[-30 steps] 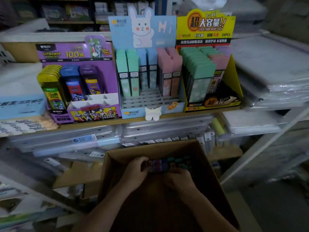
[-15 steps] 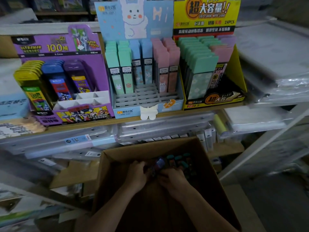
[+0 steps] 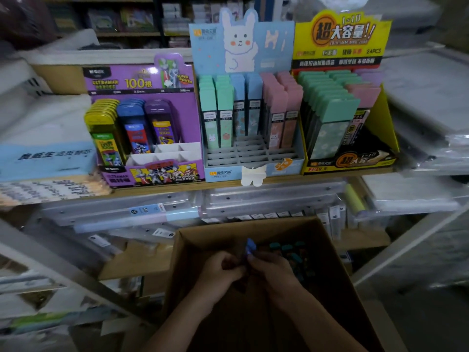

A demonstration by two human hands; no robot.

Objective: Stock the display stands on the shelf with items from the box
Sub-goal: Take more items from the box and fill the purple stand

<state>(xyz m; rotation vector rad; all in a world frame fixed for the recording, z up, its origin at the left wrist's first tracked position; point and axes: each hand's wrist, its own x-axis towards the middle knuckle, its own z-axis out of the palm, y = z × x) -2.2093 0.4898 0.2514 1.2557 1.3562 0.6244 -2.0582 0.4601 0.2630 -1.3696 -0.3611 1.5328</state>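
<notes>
The purple cardboard display stand (image 3: 142, 82) reads "ULTRAMAN HEROES", "100", "0.5mm" and "SUPER POWER". The yellow cardboard display stand (image 3: 341, 36) reads "1=10" and "24PCS", with "2B 0.5" on its front lip. The light blue rabbit-printed display stand (image 3: 275, 39) shows "Hi"

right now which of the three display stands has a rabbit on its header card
The middle stand, pale blue, carries the white rabbit. The purple stand on its left shows cartoon heroes, and the yellow stand on its right shows only bold lettering.
</notes>
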